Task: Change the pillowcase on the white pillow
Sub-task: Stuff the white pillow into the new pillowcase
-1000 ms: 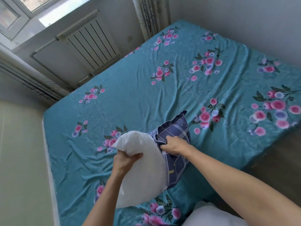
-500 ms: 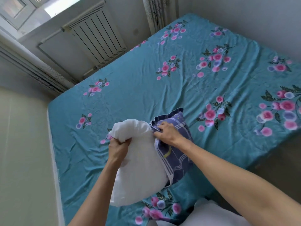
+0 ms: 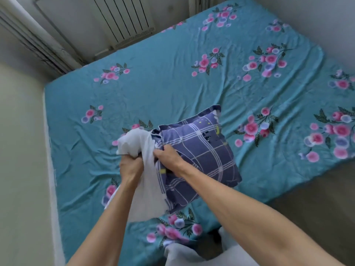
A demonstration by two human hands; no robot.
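A white pillow (image 3: 148, 196) is held just above the near part of the bed, and a blue checked pillowcase (image 3: 203, 152) covers its right-hand part. My left hand (image 3: 130, 166) is closed on the bare white end of the pillow, bunching it. My right hand (image 3: 169, 156) grips the pillowcase at its open edge, right beside my left hand. The far corner of the pillowcase, with its frilled border, points up and away from me.
The bed carries a teal sheet (image 3: 172, 89) printed with pink flowers, creased in places. A white radiator (image 3: 123, 20) stands on the wall behind it and a pale wall (image 3: 19, 150) runs along the left. White cloth (image 3: 192, 254) lies at the bottom edge.
The pillowcase now covers much more of the pillow, and less white shows. Both hands stay close together at the pillowcase's opening. The view has tilted down toward the bed.
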